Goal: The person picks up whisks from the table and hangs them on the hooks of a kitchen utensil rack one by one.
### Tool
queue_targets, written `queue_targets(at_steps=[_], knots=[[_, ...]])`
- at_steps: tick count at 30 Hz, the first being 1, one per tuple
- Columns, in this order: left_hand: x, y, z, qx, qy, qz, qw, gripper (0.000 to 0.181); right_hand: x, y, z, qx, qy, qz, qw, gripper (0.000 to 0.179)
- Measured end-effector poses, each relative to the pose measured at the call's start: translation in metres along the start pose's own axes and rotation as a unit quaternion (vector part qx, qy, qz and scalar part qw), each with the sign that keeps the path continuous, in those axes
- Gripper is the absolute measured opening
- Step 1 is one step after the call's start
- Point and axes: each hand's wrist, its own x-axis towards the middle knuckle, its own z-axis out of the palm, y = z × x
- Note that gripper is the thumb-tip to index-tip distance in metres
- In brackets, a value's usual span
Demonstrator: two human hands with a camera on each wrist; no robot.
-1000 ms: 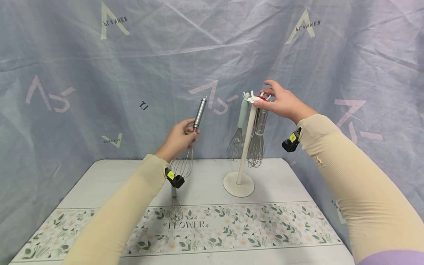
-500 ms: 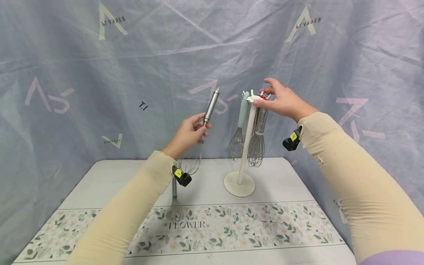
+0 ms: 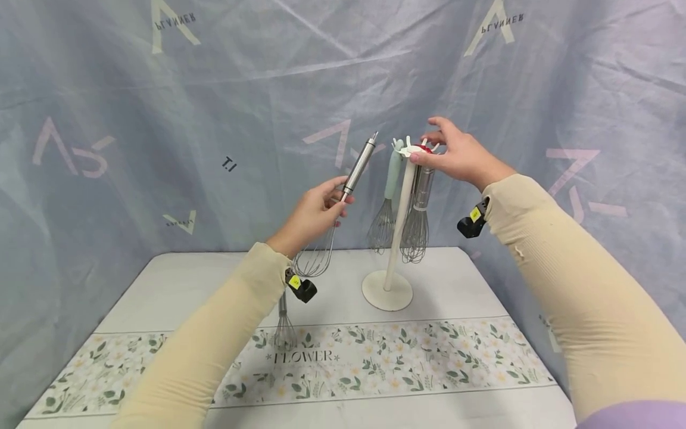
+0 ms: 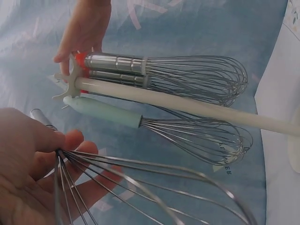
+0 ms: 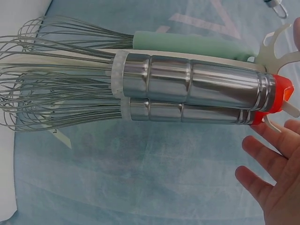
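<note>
My left hand (image 3: 316, 211) grips a whisk (image 3: 360, 167) at the neck, where the wires meet its metal handle. The handle tilts up to the right, and the wire loops hang below the hand. My right hand (image 3: 463, 152) holds the hooked top of a white whisk stand (image 3: 399, 238), thumb in front and the other fingers behind. A whisk with a pale green handle (image 4: 105, 111) hangs on the stand's near-left side. Two metal-handled whisks with red ends, a nearer whisk (image 5: 206, 79) and a farther whisk (image 5: 201, 112), hang on its right side.
Another small whisk (image 3: 284, 328) lies on the white table (image 3: 187, 286), its handle partly hidden by the left wrist camera (image 3: 302, 289). The stand's round base (image 3: 375, 293) sits near the table's back. Grey-blue cloth (image 3: 241, 107) hangs behind.
My left hand has moved right and upward with its whisk, bringing the handle tip close to the stand's hooks. The handle leans further right. My right hand keeps its place on the stand.
</note>
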Motion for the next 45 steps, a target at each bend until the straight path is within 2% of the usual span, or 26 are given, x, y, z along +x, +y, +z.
queue_targets(at_steps=[6,14,26,30,35,39,45], knots=[[0.003,-0.001,0.007,0.040,-0.008,0.002,0.9992,0.054,0.001,-0.001,0.002,0.013,-0.005,0.006,0.9999,0.107],[0.005,0.002,0.015,0.042,-0.009,0.009,0.9990,0.054,-0.001,0.002,0.001,0.003,0.003,0.001,1.0000,0.106],[0.007,-0.001,0.023,0.053,-0.025,0.005,0.9983,0.055,-0.001,0.002,0.002,0.016,0.002,0.006,0.9999,0.107],[0.009,-0.005,0.028,0.074,-0.029,0.009,0.9968,0.055,-0.002,0.001,0.002,0.019,0.003,0.008,0.9998,0.106],[0.009,-0.013,0.038,0.066,-0.030,0.016,0.9973,0.056,-0.003,-0.001,0.003,0.022,0.008,0.013,0.9996,0.105],[0.008,-0.019,0.045,0.058,-0.022,0.024,0.9978,0.057,-0.003,0.000,0.004,0.019,0.010,0.012,0.9997,0.105],[0.008,-0.030,0.056,0.070,-0.005,0.028,0.9971,0.062,-0.001,0.001,0.004,0.022,0.010,0.008,0.9997,0.104]])
